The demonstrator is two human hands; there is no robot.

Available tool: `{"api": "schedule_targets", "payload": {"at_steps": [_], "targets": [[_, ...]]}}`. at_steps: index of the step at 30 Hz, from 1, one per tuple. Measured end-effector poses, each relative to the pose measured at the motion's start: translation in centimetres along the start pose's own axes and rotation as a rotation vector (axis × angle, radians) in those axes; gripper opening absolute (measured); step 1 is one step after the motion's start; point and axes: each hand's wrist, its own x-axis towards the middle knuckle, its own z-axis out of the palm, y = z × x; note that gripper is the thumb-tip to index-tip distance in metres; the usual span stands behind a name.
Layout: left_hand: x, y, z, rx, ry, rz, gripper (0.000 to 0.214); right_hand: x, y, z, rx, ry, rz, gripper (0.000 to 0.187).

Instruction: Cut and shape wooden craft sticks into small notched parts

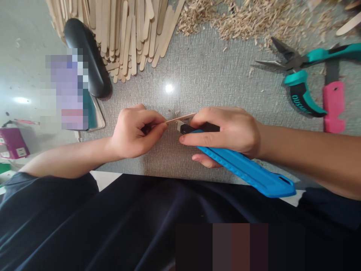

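Between thumb and fingers, my left hand [138,131] pinches one end of a thin wooden craft stick [179,118], seen nearly edge-on. My right hand [225,130] is wrapped round a blue utility knife [245,167], its handle slanting down to the right. The knife's short blade [179,127] lies close against the stick's lower edge; whether it cuts in I cannot tell. The stick's far end reaches the fingertips of my right hand, which partly hide it. A few tiny shavings lie just above the stick.
Many loose craft sticks [132,41] lie at the back left, beside a black case [87,58] and a phone [69,94]. Wood shavings [239,20] are heaped at the back. On the right are teal-handled pliers [296,67] and a pink-handled tool [334,107]. The table's front edge meets my dark clothing.
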Motion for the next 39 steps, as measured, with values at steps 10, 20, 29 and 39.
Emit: {"api": "schedule_targets", "payload": {"at_steps": [10, 20, 29, 39], "targets": [[-0.2, -0.6, 0.6, 0.116, 0.016, 0.043, 0.023, 0.2, 0.4, -0.6, -0.036, -0.079, -0.044, 0.031], [-0.1, -0.3, 0.4, 0.111, 0.016, 0.046, 0.023, 0.1, 0.0, -0.6, -0.023, -0.081, 0.064, 0.042], [0.3, -0.1, 0.2, -0.066, -0.012, -0.039, 0.024, 0.3, -0.6, -0.4, 0.153, -0.017, 0.251, 0.038], [0.7, 0.3, -0.8, -0.331, -0.108, -0.184, 0.022, 2.9, -1.2, -0.8, 0.759, -0.028, 0.504, 0.024]]}}
